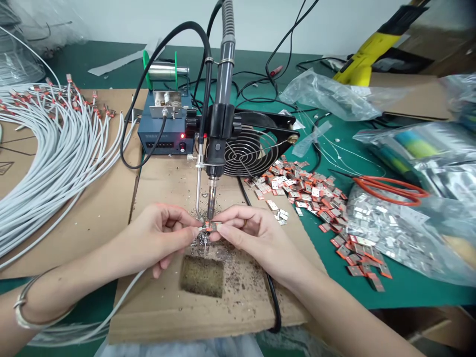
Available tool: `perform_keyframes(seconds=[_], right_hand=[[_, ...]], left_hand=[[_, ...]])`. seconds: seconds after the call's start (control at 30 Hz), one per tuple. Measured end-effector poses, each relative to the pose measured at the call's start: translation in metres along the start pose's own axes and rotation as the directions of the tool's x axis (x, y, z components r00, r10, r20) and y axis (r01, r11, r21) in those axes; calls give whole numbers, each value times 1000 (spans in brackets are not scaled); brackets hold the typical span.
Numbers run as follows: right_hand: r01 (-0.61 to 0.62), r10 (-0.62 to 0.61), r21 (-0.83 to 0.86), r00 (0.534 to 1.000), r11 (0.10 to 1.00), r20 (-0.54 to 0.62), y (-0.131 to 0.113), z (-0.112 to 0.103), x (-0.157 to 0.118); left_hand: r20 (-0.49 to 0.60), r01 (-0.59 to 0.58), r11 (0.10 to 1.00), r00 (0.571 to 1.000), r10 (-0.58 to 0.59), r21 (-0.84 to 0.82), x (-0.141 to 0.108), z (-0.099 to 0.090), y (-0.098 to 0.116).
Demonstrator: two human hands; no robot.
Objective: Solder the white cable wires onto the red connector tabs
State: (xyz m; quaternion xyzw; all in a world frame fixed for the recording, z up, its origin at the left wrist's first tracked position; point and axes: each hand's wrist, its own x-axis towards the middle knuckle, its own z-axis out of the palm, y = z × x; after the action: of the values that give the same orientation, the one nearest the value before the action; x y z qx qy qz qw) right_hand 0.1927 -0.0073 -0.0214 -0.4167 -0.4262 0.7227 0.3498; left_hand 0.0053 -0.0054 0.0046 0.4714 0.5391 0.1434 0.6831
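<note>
Pinched in my left hand (169,235) is the end of a white cable (128,292), which trails down to the lower left. Between the thumb and fingers of my right hand (249,230) sits a small orange and silver USB connector (213,226). The cable end and the connector meet right below the tip of a soldering iron (211,198), which is clamped upright in a stand. A thin metal feed tube (198,188) comes down beside the iron. Bits of solder (203,240) lie under my fingertips. The exact contact at the joint is too small to make out.
A brown sponge (202,276) lies on the cardboard (167,312). Behind stand a blue solder feeder (148,134), a solder spool (163,71) and a fan (253,151). Finished-looking cables (74,163) spread left; loose connectors (312,193) and orange tweezers (394,188) lie right.
</note>
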Motion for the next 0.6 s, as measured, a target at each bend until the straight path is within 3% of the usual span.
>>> perform_keyframes(seconds=[0.4, 0.6], right_hand=[[13, -19, -123, 998, 992, -53, -2, 4, -2], [41, -46, -154, 998, 987, -32, -1, 3, -2]], left_hand=[[-8, -40, 996, 999, 40, 74, 0, 0, 1], [-12, -200, 976, 979, 202, 85, 1, -1, -4]])
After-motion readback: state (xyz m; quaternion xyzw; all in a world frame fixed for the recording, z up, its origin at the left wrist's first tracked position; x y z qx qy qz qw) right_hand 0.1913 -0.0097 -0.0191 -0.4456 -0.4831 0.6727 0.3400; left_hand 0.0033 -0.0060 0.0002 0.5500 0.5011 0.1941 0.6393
